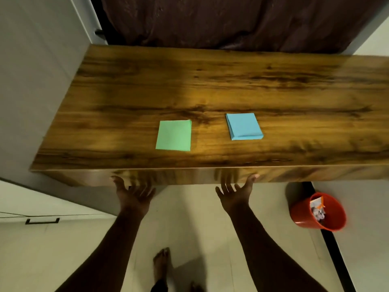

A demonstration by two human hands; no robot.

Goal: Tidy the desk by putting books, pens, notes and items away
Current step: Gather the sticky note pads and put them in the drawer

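Holding nothing with the left hand (132,194): palm up, fingers spread and relaxed, thumb tip against the front face of the desk (210,81) or just short of it, hard to tell through the blur. Same with the right hand (235,192): open, empty, palm up, thumb reaching to the lower front edge. Above and beyond both hands, a long flat top in glossy wood-grain laminate, brown with dark streaks and a warm glare in the middle. Just beyond the left hand, slightly toward the right one, a square green pad of notes (173,135), thin, matte, flat on the wood. Beyond the right hand, a square blue pad of notes (244,127), thicker, with layered sheet edges showing, apart from the green one. Out to the side of the right hand, down on the pale tiled floor, a round red plastic bucket (317,211) with crumpled paper scraps inside. Far beyond the desk, a dark maroon curtain (231,20) in soft folds. Below, between the forearms, a bare foot (162,262).
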